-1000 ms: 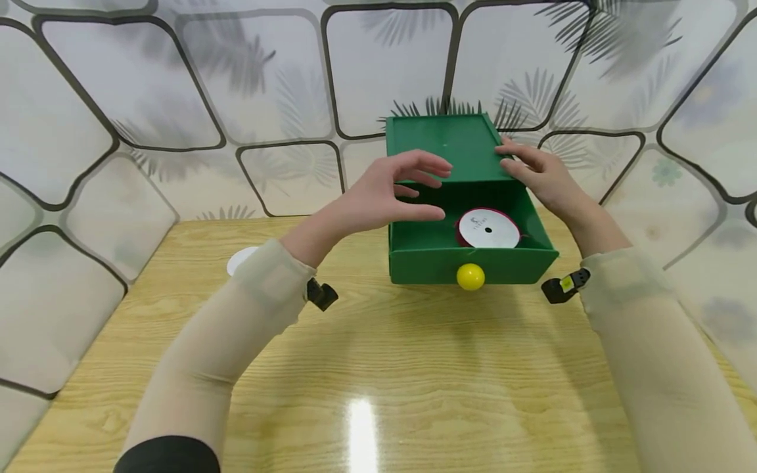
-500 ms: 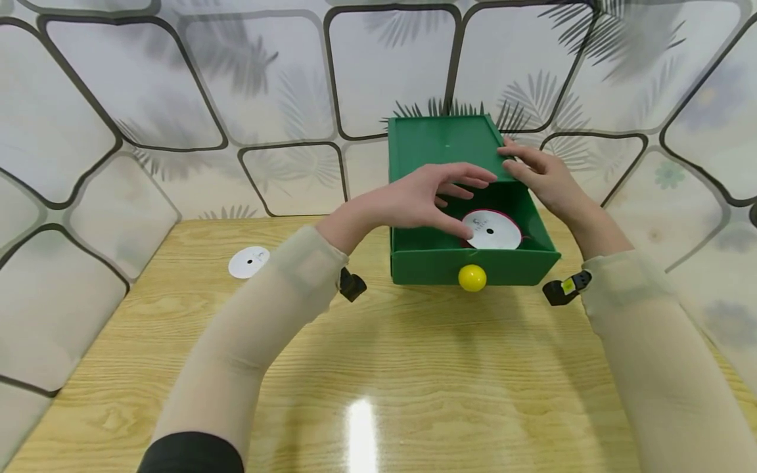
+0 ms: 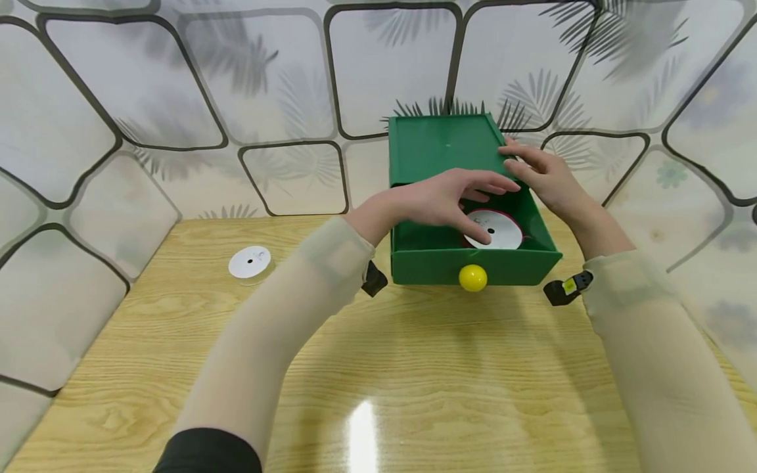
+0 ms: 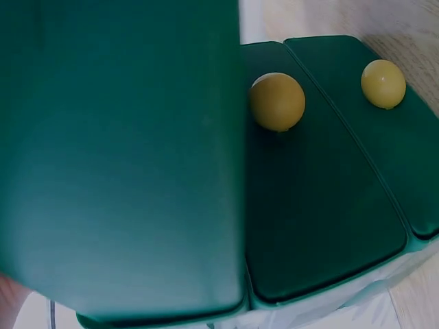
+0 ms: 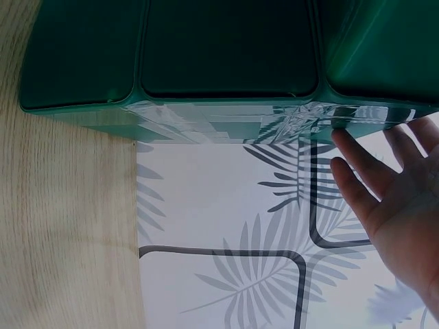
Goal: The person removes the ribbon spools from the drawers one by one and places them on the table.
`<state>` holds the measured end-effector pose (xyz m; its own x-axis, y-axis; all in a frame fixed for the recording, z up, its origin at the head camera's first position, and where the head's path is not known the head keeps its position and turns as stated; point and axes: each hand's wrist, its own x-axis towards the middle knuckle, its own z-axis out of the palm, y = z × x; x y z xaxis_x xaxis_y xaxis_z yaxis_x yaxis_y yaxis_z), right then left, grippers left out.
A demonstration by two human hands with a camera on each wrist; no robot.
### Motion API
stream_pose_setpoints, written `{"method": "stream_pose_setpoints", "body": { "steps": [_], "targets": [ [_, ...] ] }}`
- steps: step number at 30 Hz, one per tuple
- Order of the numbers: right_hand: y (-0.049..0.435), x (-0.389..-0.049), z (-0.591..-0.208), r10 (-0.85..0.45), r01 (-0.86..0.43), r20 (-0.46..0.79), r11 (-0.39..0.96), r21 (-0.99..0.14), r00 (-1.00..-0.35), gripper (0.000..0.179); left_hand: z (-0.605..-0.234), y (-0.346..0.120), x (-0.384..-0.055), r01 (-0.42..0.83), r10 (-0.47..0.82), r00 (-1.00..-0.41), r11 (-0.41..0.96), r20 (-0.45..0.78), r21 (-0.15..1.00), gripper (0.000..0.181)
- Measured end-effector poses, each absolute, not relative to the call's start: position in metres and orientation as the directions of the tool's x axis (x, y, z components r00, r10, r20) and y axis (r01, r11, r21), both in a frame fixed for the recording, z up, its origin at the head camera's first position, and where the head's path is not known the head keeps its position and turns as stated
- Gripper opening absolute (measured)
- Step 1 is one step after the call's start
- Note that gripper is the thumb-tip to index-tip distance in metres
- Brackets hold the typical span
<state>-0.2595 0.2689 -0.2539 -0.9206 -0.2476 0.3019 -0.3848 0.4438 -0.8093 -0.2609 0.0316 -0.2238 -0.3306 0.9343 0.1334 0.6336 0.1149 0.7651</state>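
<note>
A green drawer cabinet [image 3: 446,148] stands against the back wall, its top drawer [image 3: 426,268] pulled out. Inside lies a spool [image 3: 503,226] with a white label face, a dark centre hole and a red rim. My left hand [image 3: 437,200] hovers over that drawer, fingers spread from the thumb; the thumb overlaps the spool's face in the head view. Only a sliver of this hand shows in the left wrist view. On the cabinet's right side, my right hand [image 3: 550,180] rests with its fingertips at the taped side wall, as the right wrist view shows.
On the wooden table [image 3: 367,355], left of the cabinet, sits a second white-faced spool [image 3: 250,261]. A yellow knob [image 3: 473,278] juts from the open drawer's front. Below are two closed drawers with yellow knobs [image 4: 277,101]. A patterned wall covering [image 3: 284,79] surrounds the table's back.
My left hand has moved right, from the drawer's left side to over the spool with the red rim. The spool on the table has come fully into sight. The right hand stays put.
</note>
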Motion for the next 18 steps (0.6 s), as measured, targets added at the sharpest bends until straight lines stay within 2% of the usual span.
{"method": "stream_pose_setpoints", "body": {
  "steps": [10,18],
  "targets": [
    [0.2700,-0.2605,-0.2548,-0.245,-0.369,0.285,0.445,-0.816,-0.927,0.049,-0.2285,0.0390,-0.2656,0.626,0.948,-0.318,0.184,0.032,0.758,0.076],
    [0.2708,-0.2599,-0.2537,-0.247,-0.363,0.277,0.447,-0.818,-0.929,0.048,-0.2297,0.0421,-0.2663,0.715,0.947,-0.317,0.273,-0.050,0.644,0.073]
  ]
}}
